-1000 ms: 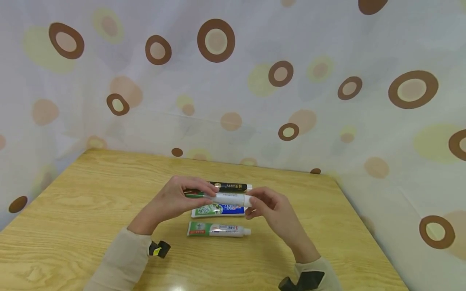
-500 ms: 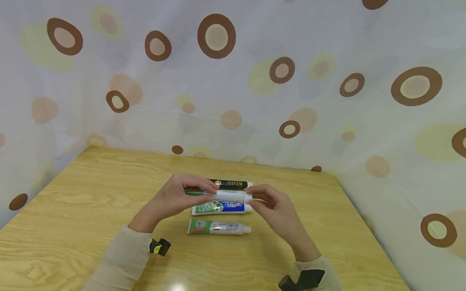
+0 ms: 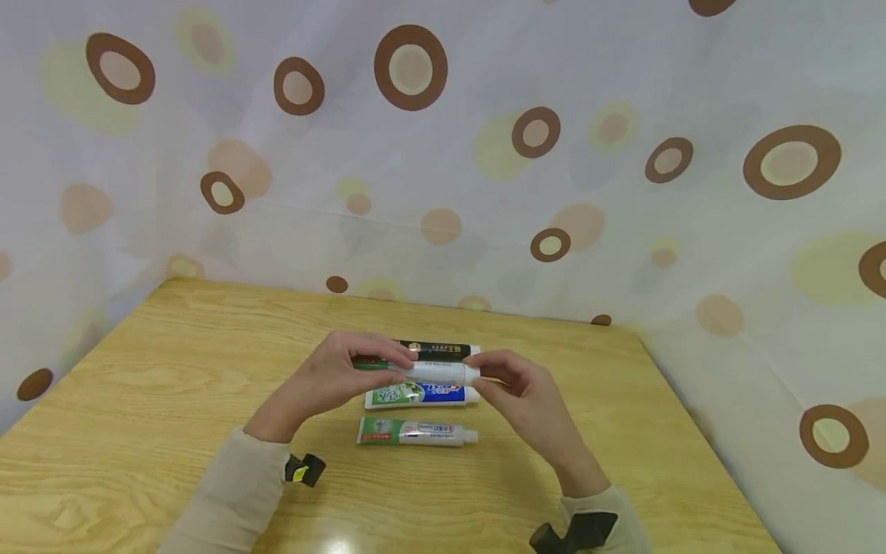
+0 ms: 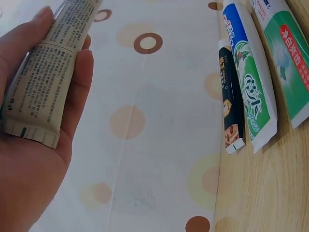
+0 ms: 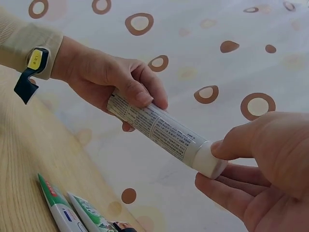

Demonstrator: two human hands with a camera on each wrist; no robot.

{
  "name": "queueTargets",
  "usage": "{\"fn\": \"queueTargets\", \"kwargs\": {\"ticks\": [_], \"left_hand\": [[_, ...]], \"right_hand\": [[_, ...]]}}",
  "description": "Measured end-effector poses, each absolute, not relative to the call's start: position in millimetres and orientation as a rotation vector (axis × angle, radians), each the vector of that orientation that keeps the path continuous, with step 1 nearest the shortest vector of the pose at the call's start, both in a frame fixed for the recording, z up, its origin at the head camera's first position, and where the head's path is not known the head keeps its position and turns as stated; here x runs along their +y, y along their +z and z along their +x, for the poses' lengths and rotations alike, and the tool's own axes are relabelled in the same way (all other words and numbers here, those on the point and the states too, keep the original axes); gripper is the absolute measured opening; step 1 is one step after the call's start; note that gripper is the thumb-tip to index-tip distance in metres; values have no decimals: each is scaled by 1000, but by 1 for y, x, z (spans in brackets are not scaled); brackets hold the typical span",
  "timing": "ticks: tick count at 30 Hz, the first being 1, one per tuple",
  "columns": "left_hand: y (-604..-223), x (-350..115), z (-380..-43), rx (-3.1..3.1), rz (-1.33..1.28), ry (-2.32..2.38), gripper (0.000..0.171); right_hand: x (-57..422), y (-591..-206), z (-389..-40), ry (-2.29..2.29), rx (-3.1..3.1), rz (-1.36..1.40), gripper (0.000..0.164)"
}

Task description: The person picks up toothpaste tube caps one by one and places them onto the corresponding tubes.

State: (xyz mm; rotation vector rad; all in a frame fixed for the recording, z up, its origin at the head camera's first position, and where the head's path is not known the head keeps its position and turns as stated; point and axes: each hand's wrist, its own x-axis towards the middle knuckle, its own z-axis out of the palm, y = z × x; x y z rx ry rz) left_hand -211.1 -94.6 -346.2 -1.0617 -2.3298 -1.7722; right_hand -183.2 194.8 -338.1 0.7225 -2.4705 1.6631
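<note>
A white and green toothpaste tube (image 3: 438, 373) is held sideways above the table between both hands. My left hand (image 3: 335, 375) grips its flat crimped end, thumb on one side and fingers on the other. The small print on its back fills the left wrist view, where the tube (image 4: 48, 72) lies along the palm. At the other end, my right hand (image 3: 521, 392) pinches the white cap (image 5: 211, 159) between thumb and fingers. The cap sits on the tube.
Below the hands, a black toothpaste tube (image 3: 439, 351), a blue and green tube (image 3: 422, 395) and a green and white tube (image 3: 415, 433) lie in a row on the wooden table (image 3: 208, 369). A dotted curtain (image 3: 388, 169) hangs behind.
Both hands stay nearly in place with the tube between them. The right hand's fingers have shifted slightly around the cap. The head view has tilted a little.
</note>
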Motion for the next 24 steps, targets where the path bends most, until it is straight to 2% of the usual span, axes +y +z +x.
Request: {"fn": "queueTargets", "kwargs": {"ticks": [10,24], "left_hand": [[-344,-96,-211,-2342,-1019,-1846,14],[-345,-96,-212,-2367,-972,-1808,19]], "right_hand": [[191,-337,-182,1679,-2455,706,21],[189,-337,-181,1744,-2349,644,21]]}}
